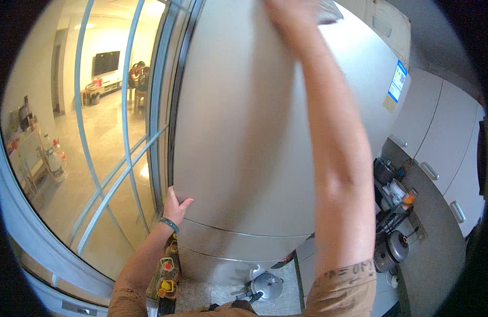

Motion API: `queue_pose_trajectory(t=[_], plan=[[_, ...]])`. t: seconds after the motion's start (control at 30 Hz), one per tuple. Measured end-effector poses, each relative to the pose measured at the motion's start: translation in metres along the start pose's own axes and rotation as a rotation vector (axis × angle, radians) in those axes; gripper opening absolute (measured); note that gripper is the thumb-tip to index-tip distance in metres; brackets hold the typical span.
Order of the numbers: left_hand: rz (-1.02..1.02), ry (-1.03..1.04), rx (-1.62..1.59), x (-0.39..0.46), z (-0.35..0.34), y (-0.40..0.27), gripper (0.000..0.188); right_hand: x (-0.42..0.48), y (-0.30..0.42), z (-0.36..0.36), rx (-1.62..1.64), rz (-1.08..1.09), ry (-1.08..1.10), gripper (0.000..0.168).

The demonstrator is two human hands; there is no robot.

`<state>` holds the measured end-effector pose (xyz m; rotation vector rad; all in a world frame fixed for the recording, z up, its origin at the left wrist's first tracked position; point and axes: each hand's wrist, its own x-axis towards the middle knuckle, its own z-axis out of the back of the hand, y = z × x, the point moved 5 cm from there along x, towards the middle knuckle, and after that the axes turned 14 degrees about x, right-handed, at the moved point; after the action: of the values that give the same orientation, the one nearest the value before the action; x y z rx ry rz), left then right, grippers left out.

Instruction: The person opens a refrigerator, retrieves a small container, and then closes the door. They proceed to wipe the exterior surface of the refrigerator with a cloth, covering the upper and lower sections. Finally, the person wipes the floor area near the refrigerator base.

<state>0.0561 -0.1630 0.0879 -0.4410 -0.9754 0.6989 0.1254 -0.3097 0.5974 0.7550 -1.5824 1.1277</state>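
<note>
A tall, pale metallic refrigerator (236,158) fills the middle of the view. My left hand (175,208), with a dark green bangle at the wrist, holds its left side edge; the thumb lies on the front and the other fingers wrap out of sight. My right arm reaches far up across the door. At the top border my right hand (293,16) is blurred and partly cut off, pressing a grey cloth (329,12) to the door. Its fingers are mostly hidden.
Left stands a glazed sliding door (127,158), with people sitting in the room beyond. Oil bottles (167,285) line the floor by my left arm. A lidded pressure cooker (267,286) sits on the floor below. Right are wall cabinets (430,130) and a counter pot (392,247).
</note>
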Motion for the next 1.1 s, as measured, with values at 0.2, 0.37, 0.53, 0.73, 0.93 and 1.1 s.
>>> queue_pose_trajectory(t=[0.2, 0.37, 0.53, 0.73, 0.93, 1.1], plan=[[0.012, 0.067, -0.081, 0.004, 0.002, 0.004, 0.06, -0.09, 0.14, -0.071, -0.167, 0.669, 0.684, 0.041], [0.048, 0.044, -0.104, 0.002, -0.001, 0.018, 0.06, -0.074, 0.097, -0.062, -0.119, 0.627, 0.239, 0.044], [0.004, 0.038, -0.083, 0.001, -0.003, 0.013, 0.057, -0.063, 0.043, -0.038, 0.133, 0.526, -0.159, 0.034], [-0.078, 0.018, -0.131, 0.004, -0.007, 0.016, 0.058, -0.027, -0.079, 0.067, 0.01, 0.053, -0.108, 0.048], [-0.047, 0.051, -0.069, 0.004, -0.011, 0.025, 0.061, -0.066, -0.237, 0.13, -0.529, -0.188, -0.055, 0.039], [-0.071, 0.016, -0.114, 0.003, -0.005, 0.019, 0.068, -0.155, -0.209, 0.106, -0.031, 0.082, -0.139, 0.04]])
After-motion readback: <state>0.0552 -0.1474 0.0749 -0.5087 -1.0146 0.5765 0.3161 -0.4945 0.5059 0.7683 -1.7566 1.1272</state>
